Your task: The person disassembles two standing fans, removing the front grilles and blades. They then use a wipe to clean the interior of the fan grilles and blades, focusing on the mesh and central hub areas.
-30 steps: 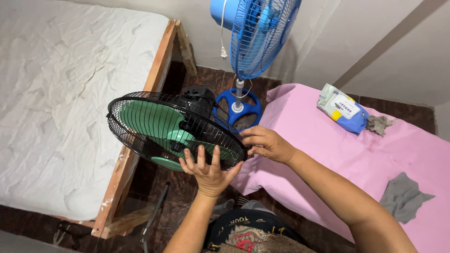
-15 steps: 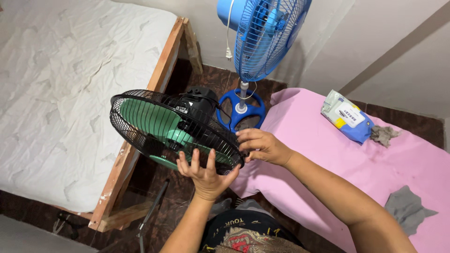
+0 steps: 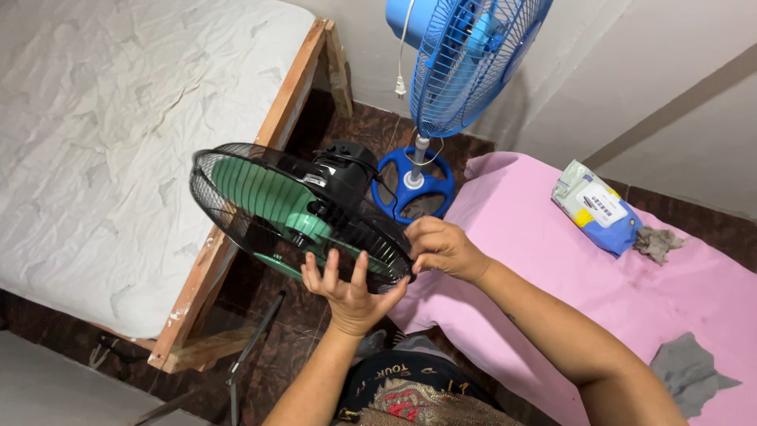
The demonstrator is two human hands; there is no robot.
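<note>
Black wire, thin and closely spaced, forms the round cage of the fan (image 3: pixel 296 213) held in mid-air over the dark floor, tilted so its face looks up and to the left. Inside the cage sit smooth green plastic blades around a green hub, and a glossy black motor housing bulges from the back. The left hand (image 3: pixel 347 290) is spread open with its palm pressed flat against the lower rim of the cage, fingers fanned upward over the wires. The right hand (image 3: pixel 443 248) is curled closed, pinching the cage rim at its right edge. The two hands are near each other but not touching.

Behind it stands a blue pedestal fan (image 3: pixel 465 59) with a blue wire guard, a pale metal pole and a round blue base with cut-outs; a white cord hangs beside it. To the left lies a mattress (image 3: pixel 118 142) wrapped in crinkled white plastic on a rough wooden frame (image 3: pixel 260 166) flecked with paint. To the right a smooth pink sheet (image 3: pixel 552 260) covers a bed, with a soft blue-and-white pack of wipes (image 3: pixel 598 209), a crumpled grey rag (image 3: pixel 658 243) just beside it and another grey cloth (image 3: pixel 692 375) nearer the person. The floor (image 3: pixel 292 347) is dark brown mottled tile, and the walls are plain and pale.
</note>
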